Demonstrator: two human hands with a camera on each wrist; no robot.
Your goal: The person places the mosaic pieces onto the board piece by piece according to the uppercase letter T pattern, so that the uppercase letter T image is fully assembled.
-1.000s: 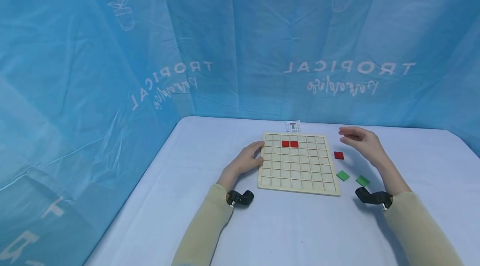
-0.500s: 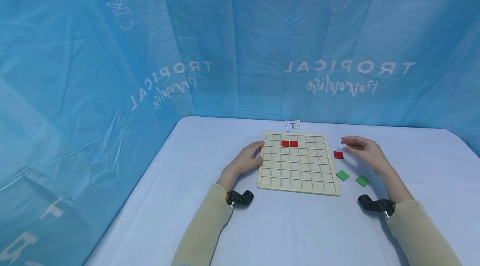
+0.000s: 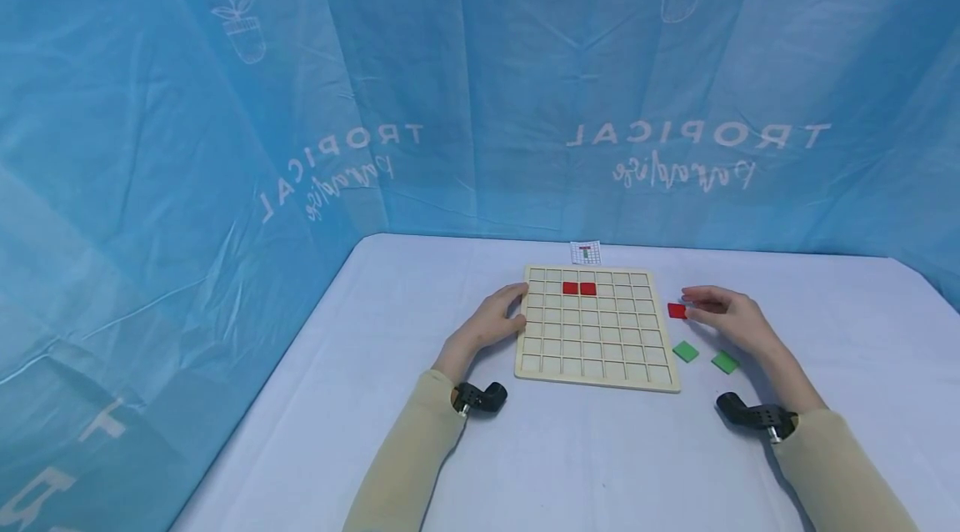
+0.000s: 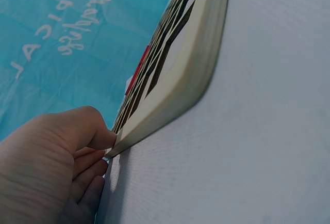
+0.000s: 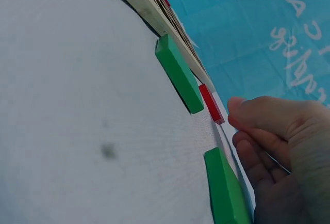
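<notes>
A wooden grid board [image 3: 592,336] [image 4: 196,64] lies on the white table, with two red tiles [image 3: 580,288] side by side in its second row. My left hand [image 3: 497,320] [image 4: 46,167] grips the board's left edge, thumb on top and fingers against the side. A loose red tile [image 3: 676,311] [image 5: 211,104] lies flat just right of the board. My right hand [image 3: 723,313] [image 5: 278,146] is low over the table with its fingertips at that tile's right edge, fingers loosely bent; the tile still rests on the table.
Two green tiles [image 3: 686,351] [image 3: 724,362] lie on the table right of the board's near corner, below my right hand. A small printed card [image 3: 586,252] sits behind the board. Blue curtains close off the back and left.
My right hand has come down and left from above the table until its fingertips reach the loose red tile. The left hand, the board and the tiles have not moved.
</notes>
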